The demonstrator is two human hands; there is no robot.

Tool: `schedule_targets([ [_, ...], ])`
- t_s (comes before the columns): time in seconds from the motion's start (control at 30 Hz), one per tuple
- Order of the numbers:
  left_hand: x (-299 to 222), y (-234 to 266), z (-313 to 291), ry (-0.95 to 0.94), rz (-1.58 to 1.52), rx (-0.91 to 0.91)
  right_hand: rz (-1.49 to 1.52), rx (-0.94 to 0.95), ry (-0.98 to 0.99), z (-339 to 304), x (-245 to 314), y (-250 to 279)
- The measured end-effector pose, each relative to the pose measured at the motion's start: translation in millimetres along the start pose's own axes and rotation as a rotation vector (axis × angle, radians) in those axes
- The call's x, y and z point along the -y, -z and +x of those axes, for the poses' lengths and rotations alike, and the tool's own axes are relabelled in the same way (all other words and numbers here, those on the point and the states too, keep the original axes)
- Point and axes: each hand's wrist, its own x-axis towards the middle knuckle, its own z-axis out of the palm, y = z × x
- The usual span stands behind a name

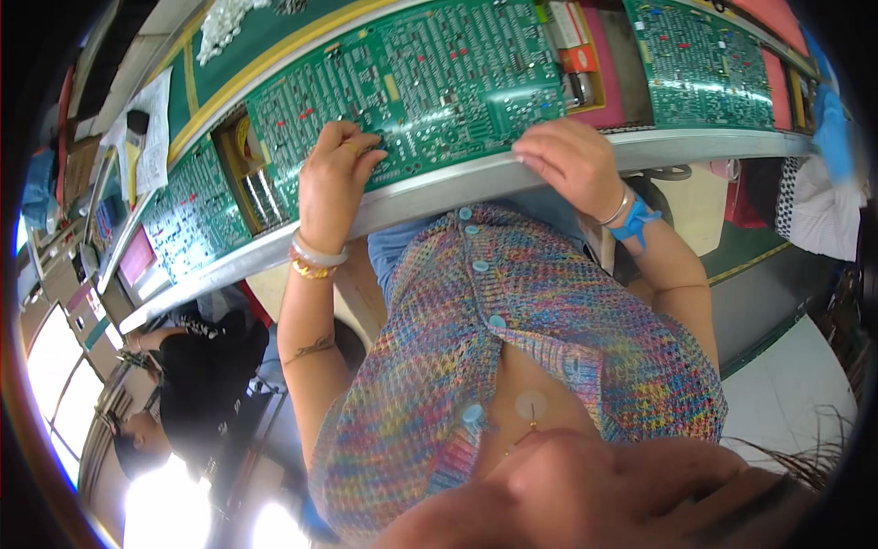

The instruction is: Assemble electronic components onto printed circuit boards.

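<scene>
A large green circuit board (pixel 425 78), dense with small components and some red parts, lies in front of me on a metal-railed line. At its near left part, my left hand (pixel 334 178) is closed, thumb and fingertips pinched together right over the board. Whatever those fingertips hold is too small to make out. Over the near right edge of the board, my right hand (pixel 574 165) is closed too, its fingers curled together beside the metal rail (pixel 448 188). Anything between the right fingertips is hidden.
More circuit boards lie along the line at left (pixel 197 220) and right (pixel 704 69). Between boards sit an open box with metal cylinders (pixel 261 197) and a box of small parts (pixel 576 55). White parts (pixel 224 27) lie beyond. Another person (pixel 201 366) sits at lower left.
</scene>
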Motion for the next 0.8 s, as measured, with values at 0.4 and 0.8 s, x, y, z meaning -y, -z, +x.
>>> schedule_targets([
  [0.4, -65, -53, 206, -0.314, -0.244, -0.217, -0.236, -0.333, -0.011, 148, -113, 43],
  [0.8, -80, -67, 231, -0.385, -0.148, -0.336, -0.436, -0.297, -0.037, 148, -112, 52],
])
